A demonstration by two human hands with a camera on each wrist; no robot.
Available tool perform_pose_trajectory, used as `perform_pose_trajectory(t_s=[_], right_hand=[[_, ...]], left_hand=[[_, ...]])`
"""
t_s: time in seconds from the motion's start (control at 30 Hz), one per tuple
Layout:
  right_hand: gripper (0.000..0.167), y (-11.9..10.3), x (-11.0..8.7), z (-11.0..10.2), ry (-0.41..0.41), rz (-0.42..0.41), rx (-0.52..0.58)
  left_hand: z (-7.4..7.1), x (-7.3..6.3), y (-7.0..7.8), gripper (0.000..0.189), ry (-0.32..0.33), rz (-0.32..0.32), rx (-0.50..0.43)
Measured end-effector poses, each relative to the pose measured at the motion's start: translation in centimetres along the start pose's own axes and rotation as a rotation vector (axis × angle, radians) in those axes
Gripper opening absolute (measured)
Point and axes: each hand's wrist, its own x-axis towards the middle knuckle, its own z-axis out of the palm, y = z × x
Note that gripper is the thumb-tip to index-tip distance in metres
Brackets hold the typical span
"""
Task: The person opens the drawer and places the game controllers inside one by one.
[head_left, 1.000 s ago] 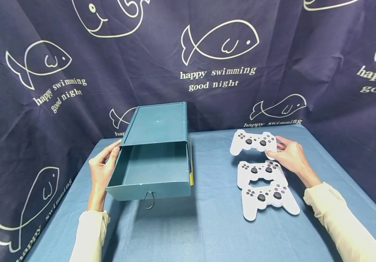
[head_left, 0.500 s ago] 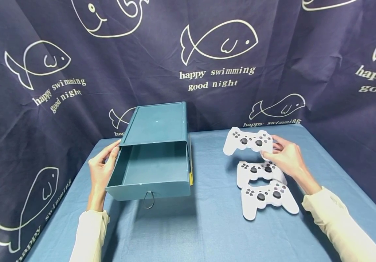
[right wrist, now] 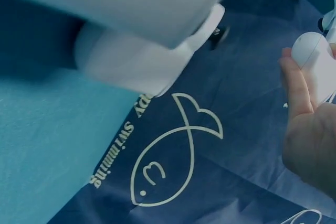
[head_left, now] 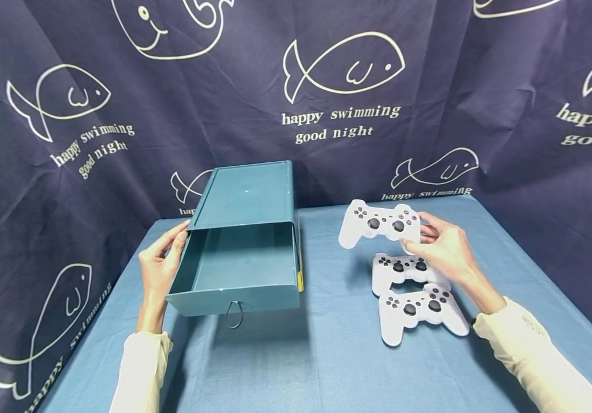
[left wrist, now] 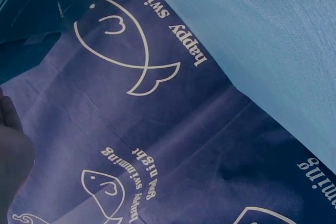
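Note:
In the head view, a teal drawer box (head_left: 246, 198) stands left of centre with its drawer (head_left: 265, 298) pulled out and nothing in it. My left hand (head_left: 160, 258) grips the box's left side near the drawer opening, thumb and forefinger at the edge. On the right, my right hand (head_left: 448, 248) pinches a white game controller (head_left: 385, 217) by its right grip, thumb on the near face. That controller is raised off the table, also seen as a white rounded grip (right wrist: 312, 56) in the right wrist view. The left wrist view catches little of the left hand (left wrist: 16, 153).
Two more white controllers lie on the blue table (head_left: 337, 355): a back one (head_left: 384, 275) partly overlapped by a front one (head_left: 422, 303). A wire loop handle (head_left: 234, 315) hangs at the drawer front. A dark blue fish-print cloth (head_left: 337, 166) hangs behind the table.
My right hand has carried the lifted controller leftward, away from the two on the table and toward the drawer box. The left hand and the box have stayed put.

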Motion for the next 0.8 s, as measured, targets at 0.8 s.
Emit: perform_pose_trajectory(t_s=[0.8], right_hand=[[0.071,-5.7,-1.1,0.8,-0.036,-0.072,0.198]], left_hand=[[0.0,0.2,2.1,0.021,-0.003,-0.004,-0.009]])
